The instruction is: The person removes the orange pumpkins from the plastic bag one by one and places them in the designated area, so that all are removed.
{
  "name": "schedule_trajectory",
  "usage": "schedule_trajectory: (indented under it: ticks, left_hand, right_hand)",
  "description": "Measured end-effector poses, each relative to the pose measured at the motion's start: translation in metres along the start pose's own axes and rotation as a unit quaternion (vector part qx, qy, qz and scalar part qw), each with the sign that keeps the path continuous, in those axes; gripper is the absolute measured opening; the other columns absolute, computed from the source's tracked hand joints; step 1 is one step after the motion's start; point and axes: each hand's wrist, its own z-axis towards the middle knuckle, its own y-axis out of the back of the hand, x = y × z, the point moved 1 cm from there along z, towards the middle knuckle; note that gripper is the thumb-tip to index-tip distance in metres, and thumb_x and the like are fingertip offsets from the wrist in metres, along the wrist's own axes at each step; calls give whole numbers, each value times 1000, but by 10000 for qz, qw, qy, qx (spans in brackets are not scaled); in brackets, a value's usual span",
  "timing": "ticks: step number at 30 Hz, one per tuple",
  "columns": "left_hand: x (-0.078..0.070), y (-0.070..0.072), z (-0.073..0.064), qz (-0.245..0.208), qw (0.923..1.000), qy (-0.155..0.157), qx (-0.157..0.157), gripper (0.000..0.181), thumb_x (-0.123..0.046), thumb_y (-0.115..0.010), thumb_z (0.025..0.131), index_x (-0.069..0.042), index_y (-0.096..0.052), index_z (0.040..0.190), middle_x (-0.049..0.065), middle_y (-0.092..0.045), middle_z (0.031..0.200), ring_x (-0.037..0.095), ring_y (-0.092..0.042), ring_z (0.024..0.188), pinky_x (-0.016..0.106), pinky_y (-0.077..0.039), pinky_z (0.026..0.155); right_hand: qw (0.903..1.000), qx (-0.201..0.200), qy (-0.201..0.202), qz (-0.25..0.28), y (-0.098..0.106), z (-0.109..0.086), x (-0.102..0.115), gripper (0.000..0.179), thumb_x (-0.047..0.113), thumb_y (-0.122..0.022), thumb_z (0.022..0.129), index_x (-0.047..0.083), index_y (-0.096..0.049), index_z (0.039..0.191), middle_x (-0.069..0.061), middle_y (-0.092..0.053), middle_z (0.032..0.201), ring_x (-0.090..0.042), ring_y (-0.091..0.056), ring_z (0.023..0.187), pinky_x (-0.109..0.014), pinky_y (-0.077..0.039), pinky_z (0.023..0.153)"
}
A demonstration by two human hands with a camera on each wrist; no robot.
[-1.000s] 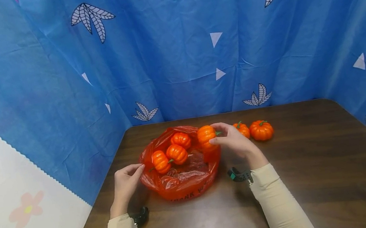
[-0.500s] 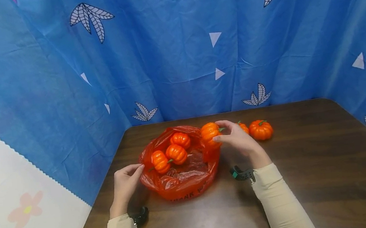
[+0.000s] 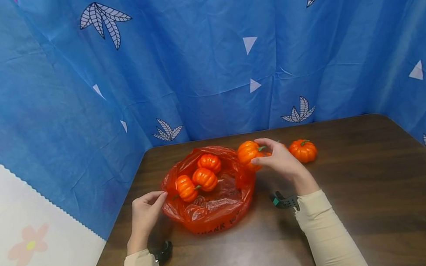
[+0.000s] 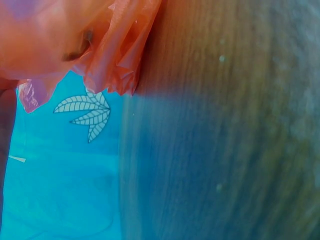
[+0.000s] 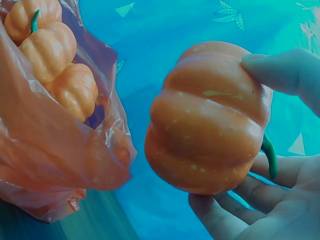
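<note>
Brown table [image 3: 363, 203], right hand [image 3: 281, 162] fingers [image 5: 285, 72] around pumpkin [image 3: 248, 151] beside bag [image 3: 210, 212]

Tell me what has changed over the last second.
The right hand has carried the gripped toy pumpkin rightward, from over the orange plastic bag out past its rim. The left hand stays pinching the bag's edge; three pumpkins remain inside.

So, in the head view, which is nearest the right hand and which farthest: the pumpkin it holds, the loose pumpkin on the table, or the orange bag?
1. Held pumpkin: in the fingers of the right hand, just past the bag's rim.
2. Loose pumpkin: on the table, to the hand's right.
3. Orange bag: to its left, pinched by the left hand.
</note>
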Motion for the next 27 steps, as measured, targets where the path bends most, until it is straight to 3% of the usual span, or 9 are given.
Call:
schedule_trajectory:
  ticks: [8, 17, 20, 24, 27]
  left_hand:
    - [-2, 1, 0, 49, 10000, -10, 39, 19, -19, -76, 90, -2, -79, 97, 17, -77, 91, 0, -64, 70, 13, -54, 64]
    - [-1, 0, 0, 6, 10000, 69, 30, 18, -18, -76, 89, -2, -79, 97, 17, -77, 92, -1, -64, 69, 12, -54, 65]
    - [-2, 0, 0, 47, 9999, 83, 33, 17, -17, -76, 90, -2, -79, 97, 17, -77, 91, -1, -64, 69, 12, -54, 66]
    - [-2, -1, 1, 137, 9997, 218, 33, 16, -12, -75, 90, 1, -78, 98, 19, -77, 93, -2, -64, 69, 11, -54, 67]
    - [-1, -1, 1, 149, 9995, 276, 37, 16, -11, -74, 90, 2, -78, 99, 20, -77, 94, -2, -63, 69, 10, -53, 67]
  right_hand:
    - [9999, -57, 17, 122, 6, -2, 0, 71, 17, -73, 90, 6, -38, 151, -21, -46, 147, -39, -48, 129, -39, -54, 98]
    - [9995, -273, -111, 94, 13, -3, -1, 73, 17, -73, 90, 2, -35, 150, -23, -40, 152, -42, -41, 138, -54, -44, 110]
    - [9994, -317, -118, 114, 14, -4, -2, 71, 17, -73, 90, 2, -37, 149, -23, -44, 147, -40, -46, 134, -42, -51, 105]
    - [9992, -383, -43, 136, 16, -5, -3, 67, 16, -74, 90, 2, -40, 147, -23, -50, 139, -37, -53, 123, -20, -53, 87]
    - [9991, -424, -42, 73, 19, -6, -2, 67, 18, -73, 91, 3, -41, 148, -23, -49, 141, -37, -52, 123, -20, -53, 88]
